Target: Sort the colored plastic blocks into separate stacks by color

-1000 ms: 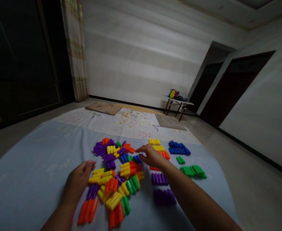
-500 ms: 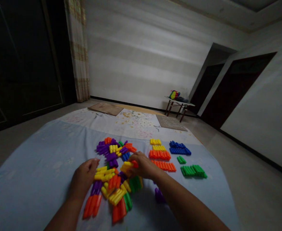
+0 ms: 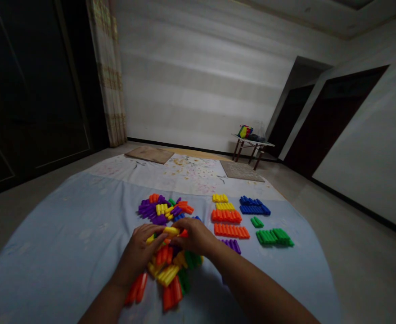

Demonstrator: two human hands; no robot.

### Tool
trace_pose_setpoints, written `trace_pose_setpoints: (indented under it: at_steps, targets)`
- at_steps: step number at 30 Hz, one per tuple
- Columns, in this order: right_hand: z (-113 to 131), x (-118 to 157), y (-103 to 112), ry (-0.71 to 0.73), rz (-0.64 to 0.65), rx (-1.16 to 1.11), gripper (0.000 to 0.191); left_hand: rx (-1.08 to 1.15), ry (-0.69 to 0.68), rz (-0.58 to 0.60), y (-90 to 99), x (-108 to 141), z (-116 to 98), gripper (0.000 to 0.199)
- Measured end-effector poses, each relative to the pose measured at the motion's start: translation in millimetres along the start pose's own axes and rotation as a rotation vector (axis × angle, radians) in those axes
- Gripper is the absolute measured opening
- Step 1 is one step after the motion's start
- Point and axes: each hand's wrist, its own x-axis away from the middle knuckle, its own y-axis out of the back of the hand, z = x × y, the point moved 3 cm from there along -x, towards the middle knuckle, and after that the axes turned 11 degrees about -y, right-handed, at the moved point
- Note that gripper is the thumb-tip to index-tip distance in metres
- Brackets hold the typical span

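Observation:
A mixed pile of purple, yellow, orange, green and blue ribbed pieces [image 3: 168, 274] lies on the blue cloth. Over its middle, my right hand [image 3: 193, 236] is closed on a yellow piece [image 3: 171, 231], with an orange one beside its fingers. My left hand [image 3: 142, 247] has come against the left end of the yellow piece, thumb and fingers closed on it. To the right stand rows of orange pieces [image 3: 231, 231], yellow pieces [image 3: 225, 206], blue pieces [image 3: 254, 209] and green pieces [image 3: 274, 237]. Purple pieces [image 3: 231, 245] lie near my right wrist.
Two brown boards, one at the far left [image 3: 150, 154] and one at the far right [image 3: 241, 171], rest on the floral cloth. Beyond, a small table [image 3: 252, 141] holds a colourful bag [image 3: 245, 131].
My left hand has moved right to meet my right hand, which has shifted slightly left with the yellow piece. More of the purple pieces beside my right wrist now show.

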Motion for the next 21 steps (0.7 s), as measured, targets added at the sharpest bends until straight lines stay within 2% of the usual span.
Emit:
trace_pose_setpoints:
  at_steps: [4,7,12,14,17,21]
  targets:
    - [-5,-2,9,-0.007,0.051,-0.19,0.032,0.106,0.092,-0.005,1.2,0,3,0.035]
    - [-11,-5,14,-0.057,0.094,-0.273,0.037,0.177,0.108,0.028,-1.5,1,5,0.034]
    - [-18,-4,4,-0.166,0.283,-0.324,0.034,0.215,0.104,0.064,-4.6,0,5,0.032]
    - [-20,-4,-1,-0.183,0.306,-0.348,0.031,0.201,0.116,0.061,-4.1,-1,3,0.034]
    - [-26,-5,2,-0.19,0.212,-0.327,0.03,0.125,0.164,0.001,-1.3,-1,3,0.037]
    - [-29,-6,12,-0.145,0.056,-0.137,0.025,0.016,0.214,-0.091,1.7,1,12,0.037]
